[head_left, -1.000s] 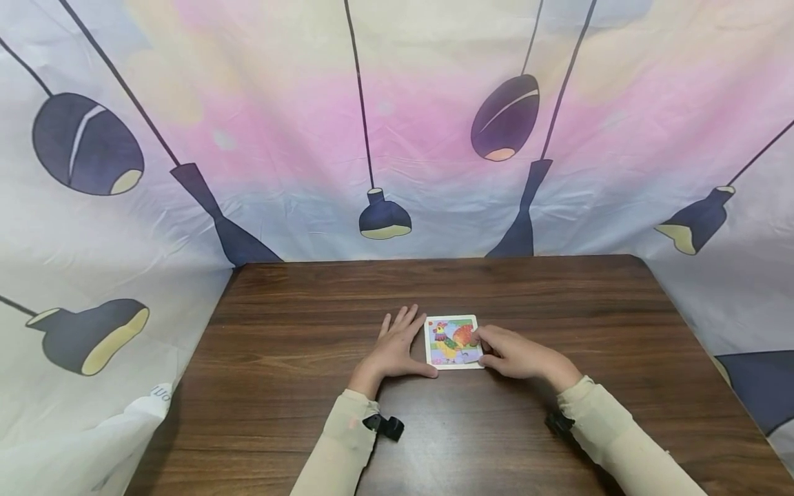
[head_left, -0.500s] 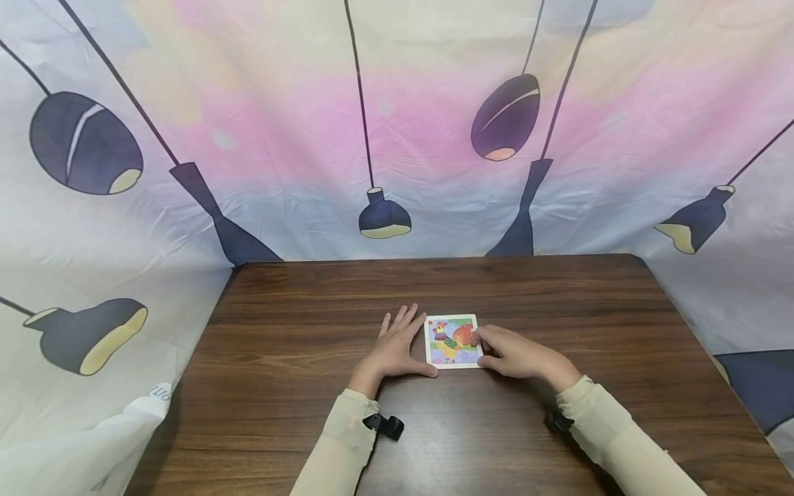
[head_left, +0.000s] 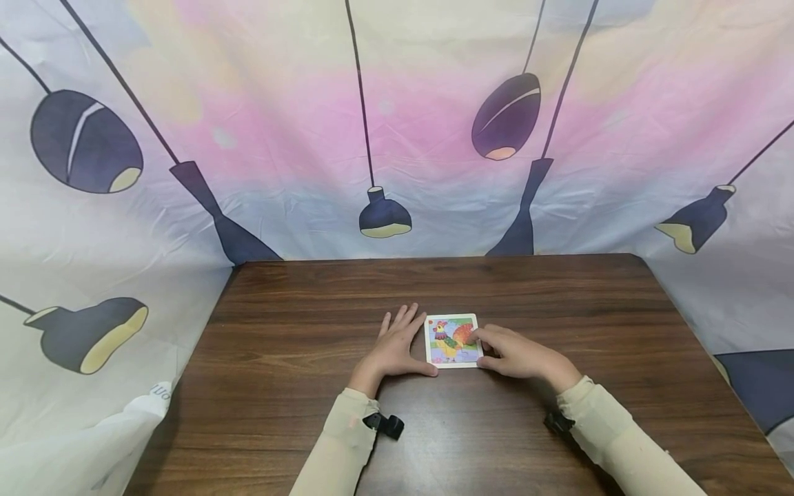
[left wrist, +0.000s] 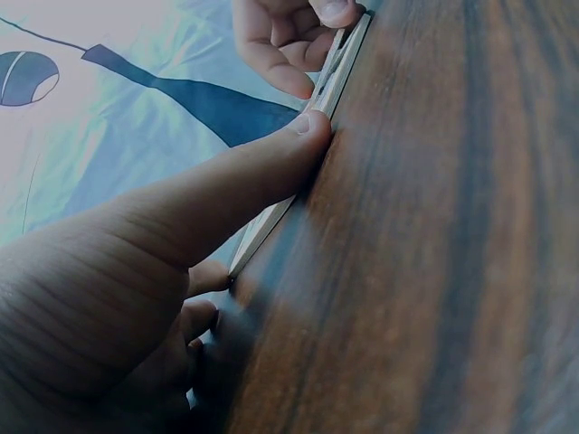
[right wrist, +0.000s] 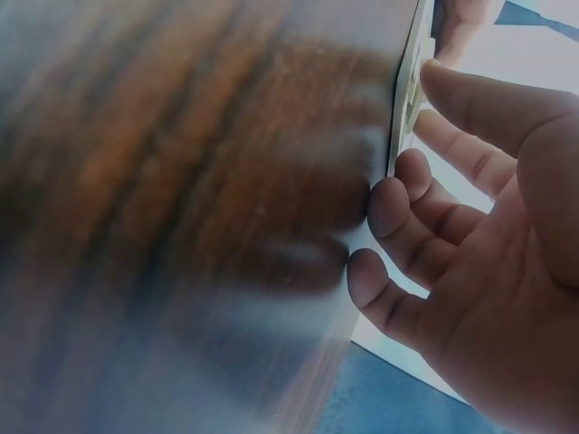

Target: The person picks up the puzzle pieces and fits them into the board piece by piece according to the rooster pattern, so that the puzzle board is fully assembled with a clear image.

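A small square jigsaw puzzle (head_left: 448, 337) with a white border and a colourful rooster picture lies flat on the wooden table. My left hand (head_left: 393, 351) is spread beside it, thumb (left wrist: 308, 127) against the near edge and forefinger by the left edge. At the right side, my right hand (head_left: 517, 353) has curled fingers and pinches a puzzle piece (left wrist: 336, 59) at the lower right between thumb and forefinger. In the left wrist view that piece stands slightly tilted above the board. Its picture side is partly hidden by my right fingers (right wrist: 389, 208).
The brown wooden table (head_left: 310, 303) extends around the puzzle on all sides. Behind it and at both sides hangs a cloth (head_left: 298, 138) printed with dark lamps. A black wrist camera (head_left: 386, 425) is strapped over the left sleeve.
The lower right corner of the puzzle looked more raised one second ago and now lies flatter. Both hands have stayed almost in place.
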The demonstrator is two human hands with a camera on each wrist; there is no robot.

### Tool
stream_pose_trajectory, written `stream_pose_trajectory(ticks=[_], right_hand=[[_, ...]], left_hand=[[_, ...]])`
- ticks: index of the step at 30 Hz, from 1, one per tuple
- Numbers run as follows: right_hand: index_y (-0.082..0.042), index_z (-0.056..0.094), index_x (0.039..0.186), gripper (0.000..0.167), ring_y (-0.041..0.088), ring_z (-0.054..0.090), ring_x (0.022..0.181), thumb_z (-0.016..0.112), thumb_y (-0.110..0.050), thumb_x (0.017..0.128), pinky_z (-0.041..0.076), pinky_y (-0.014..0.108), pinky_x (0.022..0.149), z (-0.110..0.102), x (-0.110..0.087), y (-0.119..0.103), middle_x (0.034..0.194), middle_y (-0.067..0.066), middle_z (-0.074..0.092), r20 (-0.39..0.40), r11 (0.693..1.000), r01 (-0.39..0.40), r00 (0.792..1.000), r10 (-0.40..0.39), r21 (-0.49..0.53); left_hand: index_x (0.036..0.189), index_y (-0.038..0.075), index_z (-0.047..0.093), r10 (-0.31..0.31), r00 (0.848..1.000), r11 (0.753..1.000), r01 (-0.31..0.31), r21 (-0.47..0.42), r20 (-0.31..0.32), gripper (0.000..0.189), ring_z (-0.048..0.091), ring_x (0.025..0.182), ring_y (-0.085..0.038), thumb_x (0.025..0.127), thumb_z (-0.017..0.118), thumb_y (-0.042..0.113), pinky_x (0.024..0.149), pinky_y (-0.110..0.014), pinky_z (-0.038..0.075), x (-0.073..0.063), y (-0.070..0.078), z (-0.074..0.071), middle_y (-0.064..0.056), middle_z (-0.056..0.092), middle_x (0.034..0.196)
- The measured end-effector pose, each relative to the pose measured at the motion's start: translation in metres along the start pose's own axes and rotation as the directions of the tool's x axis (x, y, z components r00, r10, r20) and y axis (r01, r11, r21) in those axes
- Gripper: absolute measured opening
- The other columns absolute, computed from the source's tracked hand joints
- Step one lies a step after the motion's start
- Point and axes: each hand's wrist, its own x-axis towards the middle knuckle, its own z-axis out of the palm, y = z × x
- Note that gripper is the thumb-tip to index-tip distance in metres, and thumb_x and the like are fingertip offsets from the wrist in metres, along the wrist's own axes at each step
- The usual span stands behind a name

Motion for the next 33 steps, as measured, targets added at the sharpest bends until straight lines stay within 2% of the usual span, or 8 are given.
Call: stream_pose_trajectory(ticks=[5,12,18,22,29,33], right_hand=[[-0.009,0.065,0.126,0.024,0.009,0.045,0.079,0.071,-0.016,0.103,0.039,0.028,0.069,0.0,0.0,-0.003,0.092,-0.005,0.052,-0.008,1.0,0.006,1.0,-0.006,-0.012],[-0.01,0.066,0.121,0.023,0.008,0.047,0.079,0.074,-0.016,0.101,0.044,0.028,0.069,0.002,0.005,-0.007,0.099,-0.002,0.058,-0.045,0.996,-0.018,0.999,0.014,-0.083],[-0.013,0.068,0.111,0.015,0.006,0.045,0.071,0.076,-0.016,0.099,0.042,0.026,0.062,0.005,0.007,-0.01,0.089,-0.006,0.053,-0.077,0.993,-0.058,0.996,0.05,-0.106],[-0.015,0.071,0.106,0.008,0.005,0.046,0.07,0.075,-0.015,0.099,0.043,0.026,0.062,0.005,0.007,-0.012,0.087,-0.009,0.055,-0.081,0.992,-0.069,0.995,0.06,-0.109],[-0.013,0.073,0.112,0.013,0.005,0.049,0.074,0.075,-0.017,0.1,0.045,0.027,0.066,0.006,0.004,-0.014,0.096,-0.006,0.061,-0.067,0.993,-0.054,0.997,0.047,-0.103],[-0.013,0.073,0.115,0.017,0.006,0.049,0.075,0.076,-0.02,0.1,0.044,0.026,0.067,0.007,0.001,-0.012,0.094,-0.008,0.058,-0.07,0.996,-0.041,0.997,0.036,-0.08]], left_hand=[[0.167,0.008,0.031,-0.004,1.0,1.0,0.004,0.006,0.001,0.119,0.003,0.163,-0.033,0.076,0.092,0.054,0.129,-0.058,-0.004,0.0,0.0,-0.001,-0.014,0.014,0.176],[0.167,0.008,0.031,-0.001,1.0,1.0,0.001,0.006,0.001,0.119,0.004,0.163,-0.033,0.076,0.093,0.053,0.129,-0.058,-0.004,0.001,0.001,-0.002,-0.014,0.014,0.176],[0.167,0.009,0.031,0.0,1.0,1.0,0.0,0.006,0.007,0.119,0.003,0.163,-0.033,0.076,0.093,0.054,0.129,-0.058,-0.004,0.002,0.0,-0.001,-0.014,0.013,0.176],[0.167,0.009,0.03,-0.004,1.0,1.0,0.004,0.004,0.009,0.119,0.003,0.163,-0.032,0.077,0.092,0.055,0.129,-0.057,-0.004,0.002,0.0,-0.001,-0.014,0.013,0.176],[0.168,0.009,0.029,-0.001,1.0,1.0,0.001,0.012,0.006,0.119,0.003,0.163,-0.033,0.077,0.091,0.055,0.129,-0.058,-0.004,0.0,-0.003,0.0,-0.014,0.013,0.176],[0.168,0.008,0.029,0.002,1.0,1.0,-0.002,-0.003,0.009,0.118,0.002,0.163,-0.033,0.079,0.091,0.054,0.129,-0.058,-0.005,-0.001,-0.004,0.0,-0.014,0.012,0.176]])
